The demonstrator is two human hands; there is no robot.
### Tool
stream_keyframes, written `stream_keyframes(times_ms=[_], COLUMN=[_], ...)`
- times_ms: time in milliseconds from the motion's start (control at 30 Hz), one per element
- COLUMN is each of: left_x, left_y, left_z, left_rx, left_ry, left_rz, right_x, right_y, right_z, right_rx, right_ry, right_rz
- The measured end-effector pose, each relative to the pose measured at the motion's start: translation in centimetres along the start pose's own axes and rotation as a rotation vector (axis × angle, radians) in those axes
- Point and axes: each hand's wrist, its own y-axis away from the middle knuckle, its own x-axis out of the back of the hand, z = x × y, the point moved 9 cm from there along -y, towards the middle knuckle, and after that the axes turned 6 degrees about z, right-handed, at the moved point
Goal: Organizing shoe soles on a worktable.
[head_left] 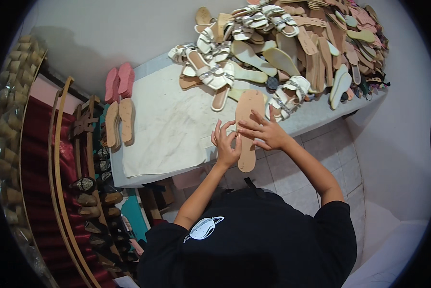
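Note:
A long tan shoe sole (246, 161) lies upright in front of me, its upper end over the table and its lower end past the front edge. My left hand (227, 144) is at its left edge, thumb and index finger closed together there in a pinch, other fingers raised and curled. Across the middle of the sole, my right hand (268, 132) rests with fingers spread and pointing left. What the right palm covers is hidden. White strappy sandals (292, 91) lie just beyond the right hand, and another white sandal (220, 98) is left of the sole's top.
A heap of loose soles (316, 62) and sandals fills the table's back right. Pink soles (125, 79) and tan soles (127, 120) stand at the left end of the white-covered table (162, 110). Wooden racks (57, 144) with shoes and shoe lasts line the left side.

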Motion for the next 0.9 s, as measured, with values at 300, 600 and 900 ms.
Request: stream_keyframes(times_ms=[300,600,900], left_x=[6.5,14.3,23.3], left_y=[-1.0,-2.6,-1.5], left_z=[-4.5,-12.6,-20.7], left_rx=[-0.014,0.075,0.183], left_ry=[-0.028,-0.151,-0.296], left_rz=[-0.002,0.092,0.165], right_x=[-2.0,-4.0,-12.4], right_y=[-9.4,-18.0,-24.7], right_z=[3.6,6.3,-10.0], right_rx=[-0.065,-0.617,-0.385], right_ry=[0.035,0.049,-0.295], right_rz=[0.034,0.384,0.305])
